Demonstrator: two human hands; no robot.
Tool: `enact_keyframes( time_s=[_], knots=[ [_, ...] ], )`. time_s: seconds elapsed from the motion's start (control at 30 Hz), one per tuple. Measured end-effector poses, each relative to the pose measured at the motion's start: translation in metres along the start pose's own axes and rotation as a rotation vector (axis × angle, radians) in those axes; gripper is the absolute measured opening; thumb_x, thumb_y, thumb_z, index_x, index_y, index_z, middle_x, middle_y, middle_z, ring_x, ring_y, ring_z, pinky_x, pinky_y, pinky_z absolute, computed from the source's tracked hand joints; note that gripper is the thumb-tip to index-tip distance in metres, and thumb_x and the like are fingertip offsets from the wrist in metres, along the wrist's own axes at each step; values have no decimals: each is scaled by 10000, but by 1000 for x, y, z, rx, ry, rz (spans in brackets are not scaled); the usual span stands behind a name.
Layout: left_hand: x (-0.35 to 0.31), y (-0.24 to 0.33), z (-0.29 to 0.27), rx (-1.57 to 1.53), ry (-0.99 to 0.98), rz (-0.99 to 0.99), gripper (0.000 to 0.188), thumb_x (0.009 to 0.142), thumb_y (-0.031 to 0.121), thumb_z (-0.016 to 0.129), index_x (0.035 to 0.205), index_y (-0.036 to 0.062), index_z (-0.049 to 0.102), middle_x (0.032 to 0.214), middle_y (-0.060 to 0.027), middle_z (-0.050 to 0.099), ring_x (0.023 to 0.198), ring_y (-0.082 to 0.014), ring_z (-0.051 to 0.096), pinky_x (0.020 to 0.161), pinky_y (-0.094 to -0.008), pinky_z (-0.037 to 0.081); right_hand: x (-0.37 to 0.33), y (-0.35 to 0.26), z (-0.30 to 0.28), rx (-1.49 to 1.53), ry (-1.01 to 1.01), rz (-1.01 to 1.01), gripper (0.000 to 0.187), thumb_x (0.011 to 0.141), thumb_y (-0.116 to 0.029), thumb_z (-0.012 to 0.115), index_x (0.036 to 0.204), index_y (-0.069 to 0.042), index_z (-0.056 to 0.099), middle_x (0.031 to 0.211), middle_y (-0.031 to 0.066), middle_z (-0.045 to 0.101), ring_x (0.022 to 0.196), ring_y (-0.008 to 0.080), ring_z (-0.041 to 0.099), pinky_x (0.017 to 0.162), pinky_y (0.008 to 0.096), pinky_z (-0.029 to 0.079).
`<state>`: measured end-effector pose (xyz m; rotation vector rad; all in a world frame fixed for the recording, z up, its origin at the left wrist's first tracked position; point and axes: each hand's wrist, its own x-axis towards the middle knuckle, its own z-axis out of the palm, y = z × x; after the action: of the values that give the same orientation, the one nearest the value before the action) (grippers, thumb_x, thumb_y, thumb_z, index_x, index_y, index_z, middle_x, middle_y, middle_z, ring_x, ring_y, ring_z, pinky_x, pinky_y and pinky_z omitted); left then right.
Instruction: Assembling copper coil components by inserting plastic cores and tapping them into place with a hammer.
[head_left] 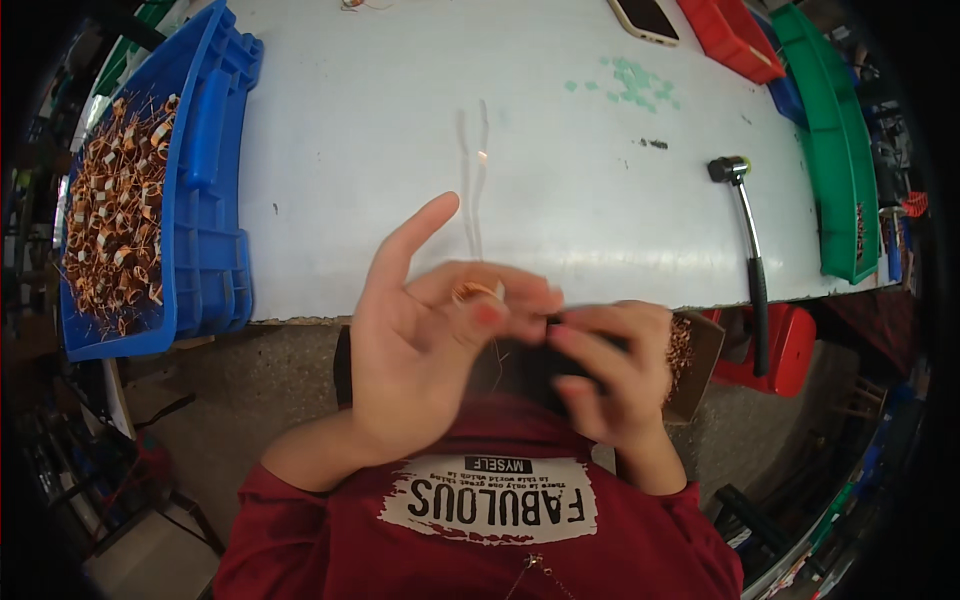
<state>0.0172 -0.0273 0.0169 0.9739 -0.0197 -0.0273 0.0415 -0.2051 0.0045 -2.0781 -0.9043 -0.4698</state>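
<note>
In front of my chest, at the table's near edge, my left hand pinches a small copper wire coil between thumb and fingers, its index finger raised apart. Thin wire ends trail from the coil. My right hand is close beside it on the right, fingers bent together near the left fingertips. A small dark spot shows at its fingertips, but motion blur hides what it is.
A blue bin full of copper coils stands at left. On the white table lie a hammer, pale green bits and a phone. Green and red bins line the right; a red stool is below.
</note>
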Motion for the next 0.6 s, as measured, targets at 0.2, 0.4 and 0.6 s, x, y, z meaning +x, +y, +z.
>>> enact_keyframes(
  time_s=[0.2,0.4,0.6],
  knots=[
    [-6,5,24,531,-165,-143,610,860,-41,528,1398,-8,241,928,-166,631,722,-197,611,630,-240,484,26,-2,-28,1065,-95,737,119,824,-83,579,860,2,655,691,74,600,546,122,472,570,230,409],
    [-9,-1,19,728,-306,-102,375,862,1,549,1219,-26,437,744,-105,606,557,-166,527,508,-263,422,25,18,-21,1021,-381,623,165,853,-85,536,807,35,638,600,67,570,479,92,420,514,194,369],
    [-6,1,18,760,-273,-51,160,889,39,534,1035,-24,516,699,-86,578,501,-136,468,462,-261,375,24,24,-14,1061,-236,546,151,855,-12,495,787,25,624,605,63,571,490,94,440,505,199,369]
  ],
)
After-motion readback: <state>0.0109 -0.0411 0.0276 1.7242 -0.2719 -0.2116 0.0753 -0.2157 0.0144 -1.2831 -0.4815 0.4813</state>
